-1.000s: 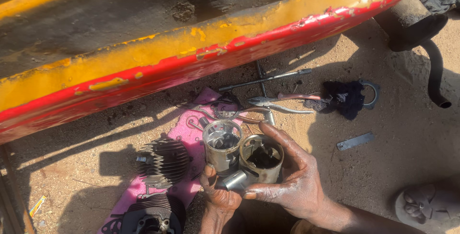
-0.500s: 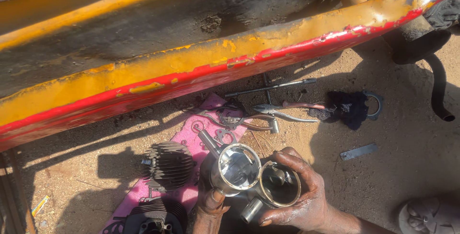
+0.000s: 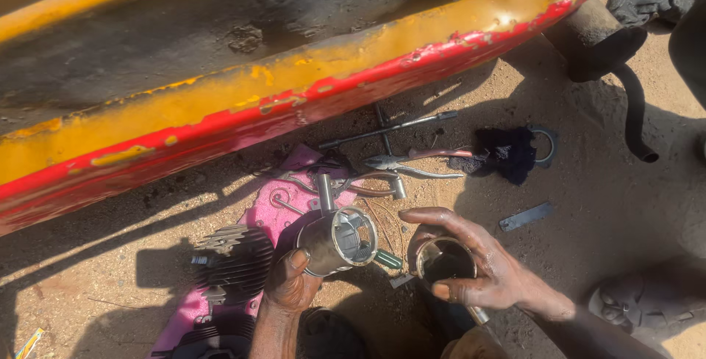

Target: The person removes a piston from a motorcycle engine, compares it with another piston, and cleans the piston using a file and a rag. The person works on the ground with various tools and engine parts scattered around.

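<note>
Already two pistons are held apart above the pink cloth (image 3: 290,208): one piston (image 3: 340,239) clasped in the left hand (image 3: 288,285), another (image 3: 443,260) gripped by the right hand (image 3: 478,271); neither is fitted yet.

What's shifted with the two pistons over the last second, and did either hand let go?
The two pistons were held together a second ago; now they are apart. The left hand has carried the shiny piston out to the left, its open end turned toward the camera, while the right hand keeps the dirtier piston. Neither let go. The finned cylinder, pink cloth and pliers lie as before.
</note>
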